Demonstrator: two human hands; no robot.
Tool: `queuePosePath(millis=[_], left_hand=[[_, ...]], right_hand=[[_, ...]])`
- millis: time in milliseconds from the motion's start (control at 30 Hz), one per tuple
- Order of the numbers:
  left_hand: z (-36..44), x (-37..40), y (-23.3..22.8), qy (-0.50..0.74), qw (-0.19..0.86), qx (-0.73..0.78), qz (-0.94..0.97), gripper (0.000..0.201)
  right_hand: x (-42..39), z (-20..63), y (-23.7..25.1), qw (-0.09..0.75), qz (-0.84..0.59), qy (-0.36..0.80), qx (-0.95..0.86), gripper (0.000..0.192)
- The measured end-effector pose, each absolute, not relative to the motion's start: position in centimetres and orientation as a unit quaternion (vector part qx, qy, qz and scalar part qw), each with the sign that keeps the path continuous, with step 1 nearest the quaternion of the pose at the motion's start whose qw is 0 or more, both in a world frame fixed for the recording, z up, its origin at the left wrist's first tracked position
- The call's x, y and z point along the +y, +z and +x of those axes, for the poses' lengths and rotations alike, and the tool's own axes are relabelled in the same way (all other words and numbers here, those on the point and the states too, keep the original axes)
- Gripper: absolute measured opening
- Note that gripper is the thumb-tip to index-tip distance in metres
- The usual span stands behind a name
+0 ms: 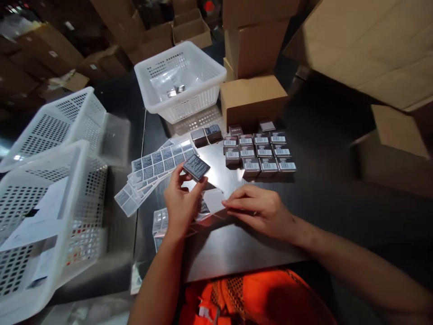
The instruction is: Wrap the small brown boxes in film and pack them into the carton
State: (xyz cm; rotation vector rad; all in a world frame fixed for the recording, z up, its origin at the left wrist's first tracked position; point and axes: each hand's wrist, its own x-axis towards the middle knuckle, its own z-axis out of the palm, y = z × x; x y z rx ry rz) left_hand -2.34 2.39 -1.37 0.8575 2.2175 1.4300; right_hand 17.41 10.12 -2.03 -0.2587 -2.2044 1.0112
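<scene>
My left hand (182, 205) is closed around a small dark box (196, 168), holding it tilted above the table with a printed face up. Lower down, my right hand (262, 211) pinches the corner of a label sheet (214, 201) whose near part shows white backing; whether a single label is between the fingertips cannot be made out. Fanned sheets of printed labels (157, 163) lie left of the held box. Beyond it, two dark small boxes (206, 135) lie side by side. Several small boxes with barcode labels (260, 152) stand in rows to the right.
A white basket (184, 108) holding plastic wrap and small silvery pieces stands at the back. Beside it is a brown carton (255, 97). Two more white baskets (76, 216) line the left side, the nearer containing papers. Large cartons (372, 45) rise at the right.
</scene>
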Motion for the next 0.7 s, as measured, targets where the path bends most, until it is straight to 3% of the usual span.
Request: queuePosePath(millis=[267,433,500,600,700], left_hand=[[-2.6,2.6,-1.0,0.464,0.100,0.814,0.337,0.050],[-2.8,2.4,-1.2,0.530,0.194,0.766,0.308,0.068],[-2.9,2.5,-1.3,0.565,0.236,0.728,0.308,0.070],[-2.7,2.5,-1.2,0.620,0.286,0.664,0.304,0.061],[-2.1,2.2,-1.2,0.632,0.312,0.625,0.337,0.057]], right_hand=[[9.0,18.2,-1.8,0.394,-0.023,0.195,-0.898,0.032],[8.8,17.7,-0.5,0.441,0.072,0.190,-0.874,0.019],[8.8,17.7,0.4,0.447,0.094,0.256,-0.852,0.017],[9.3,18.2,1.2,0.435,0.109,0.463,-0.764,0.018],[10.4,18.8,1.3,0.467,0.022,0.624,-0.626,0.005]])
